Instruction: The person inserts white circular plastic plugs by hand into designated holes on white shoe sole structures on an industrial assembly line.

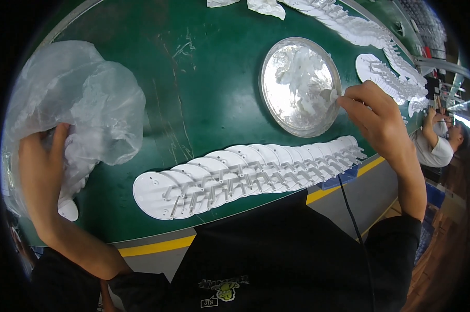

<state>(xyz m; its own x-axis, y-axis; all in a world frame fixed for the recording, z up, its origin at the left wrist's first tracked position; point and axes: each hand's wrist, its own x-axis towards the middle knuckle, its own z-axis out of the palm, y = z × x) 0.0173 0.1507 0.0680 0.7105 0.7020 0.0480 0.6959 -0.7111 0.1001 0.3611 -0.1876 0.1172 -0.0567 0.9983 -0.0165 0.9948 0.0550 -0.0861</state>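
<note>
My left hand (42, 156) reaches into the mouth of a clear plastic bag (105, 99) on the left; the film hides most of its fingers, so its grip cannot be made out. White parts show through the bag, and one rounded white end (68, 210) sticks out below it. On the right, my right hand (375, 117) pinches a small white plastic part (333, 95) at the rim of a round metal dish (264, 78). Smeared white grease (302, 67) lies in that dish. Nearest my body, overlapping white plastic plates (235, 171) with posts and gears form a long row.
The green table (214, 78) has a yellow-striped floor (157, 246) past its near edge. More rows of white plates (349, 28) lie at the far right, with crumpled white paper (266, 7) beside them. A black cable (352, 213) hangs near me. Another person (437, 145) sits at right.
</note>
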